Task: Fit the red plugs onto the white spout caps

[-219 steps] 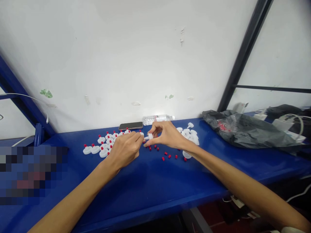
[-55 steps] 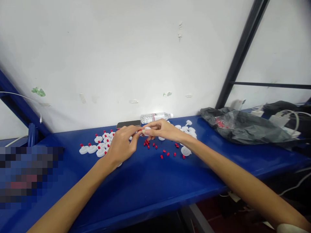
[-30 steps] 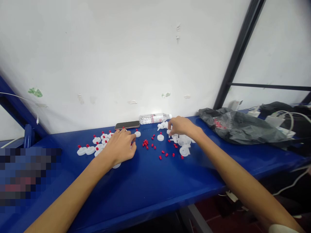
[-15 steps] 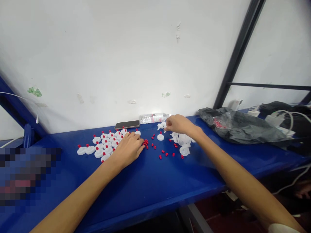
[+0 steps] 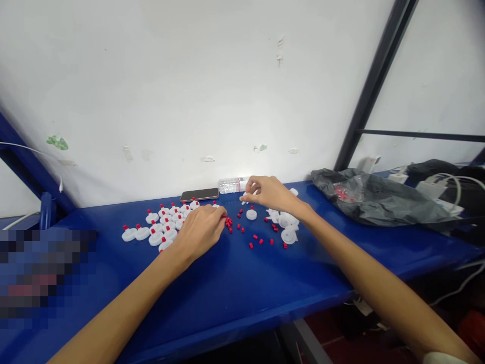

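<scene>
Over the blue table, my right hand (image 5: 265, 193) pinches a white plastic nozzle cap (image 5: 245, 199) between thumb and fingertips, in front of the clear bottle. My left hand (image 5: 202, 226) is low at the pile of small red tips (image 5: 229, 222), with thumb and forefinger drawn together on a red tip at the pile's edge, partly hidden by the fingers. Left of it stand several white caps with red tips (image 5: 155, 237), set close together. One more white cap with a red tip (image 5: 251, 214) stands between my hands. A heap of bare white caps (image 5: 288, 235) lies below my right wrist.
Against the wall lie a phone (image 5: 199, 194) and a clear plastic bottle (image 5: 229, 185). Loose red tips (image 5: 261, 241) are scattered at the table's middle. A black plastic bag (image 5: 394, 199) with a clear bag of red pieces (image 5: 344, 192) lies right, near chargers and cables.
My right hand has moved left from beside the white heap, carrying a white nozzle cap. My left hand's fingers, spread before, have drawn together at the red pile.
</scene>
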Demonstrator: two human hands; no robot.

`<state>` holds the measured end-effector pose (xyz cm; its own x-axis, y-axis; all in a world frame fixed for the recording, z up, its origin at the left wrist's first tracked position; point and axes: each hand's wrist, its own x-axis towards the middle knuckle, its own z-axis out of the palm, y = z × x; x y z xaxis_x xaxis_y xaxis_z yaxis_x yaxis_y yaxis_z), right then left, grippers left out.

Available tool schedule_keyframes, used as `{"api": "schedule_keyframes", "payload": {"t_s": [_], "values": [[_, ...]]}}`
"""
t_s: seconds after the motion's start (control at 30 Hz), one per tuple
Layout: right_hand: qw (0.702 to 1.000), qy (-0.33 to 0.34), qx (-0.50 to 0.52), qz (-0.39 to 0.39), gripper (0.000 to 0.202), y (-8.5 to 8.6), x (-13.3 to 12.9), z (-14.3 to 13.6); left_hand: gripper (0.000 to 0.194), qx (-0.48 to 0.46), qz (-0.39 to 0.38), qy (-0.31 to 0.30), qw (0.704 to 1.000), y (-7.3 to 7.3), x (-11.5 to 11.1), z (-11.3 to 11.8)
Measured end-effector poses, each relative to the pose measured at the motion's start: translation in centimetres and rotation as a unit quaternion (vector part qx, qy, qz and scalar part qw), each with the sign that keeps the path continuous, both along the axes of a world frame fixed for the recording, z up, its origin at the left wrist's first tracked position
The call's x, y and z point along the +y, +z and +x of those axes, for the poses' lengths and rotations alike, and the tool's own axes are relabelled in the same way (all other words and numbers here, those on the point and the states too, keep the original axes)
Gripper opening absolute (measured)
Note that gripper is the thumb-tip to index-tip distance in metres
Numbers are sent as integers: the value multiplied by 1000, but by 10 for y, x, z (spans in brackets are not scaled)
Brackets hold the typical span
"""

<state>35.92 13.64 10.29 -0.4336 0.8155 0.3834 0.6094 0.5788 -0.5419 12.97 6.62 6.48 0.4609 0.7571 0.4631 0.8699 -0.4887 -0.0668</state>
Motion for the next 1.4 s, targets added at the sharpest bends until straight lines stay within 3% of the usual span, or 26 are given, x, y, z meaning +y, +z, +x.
{"api": "schedule_keyframes", "payload": {"t_s": [0.13, 0.3, 0.6, 0.83, 1.13, 1.4], "values": [[993, 89, 61, -51, 39, 1, -7, -8, 16, -91, 11, -8, 996, -1, 0, 0], [980, 160, 55, -101, 35, 2, -17, -15, 21, -116, 18, -24, 993, -1, 1, -2], [974, 169, 109, -108, 34, 0, -17, -16, 24, -142, 44, -31, 988, -1, 1, -1], [979, 136, 117, -94, 33, 1, -17, -14, 26, -161, 64, -28, 985, 2, -1, 0], [971, 159, 130, -122, 33, -2, -14, -17, 24, -179, 47, -44, 982, 2, -2, -1], [965, 178, 136, -139, 38, 1, -14, -16, 26, -163, 40, -3, 986, 0, -1, -1]]}}
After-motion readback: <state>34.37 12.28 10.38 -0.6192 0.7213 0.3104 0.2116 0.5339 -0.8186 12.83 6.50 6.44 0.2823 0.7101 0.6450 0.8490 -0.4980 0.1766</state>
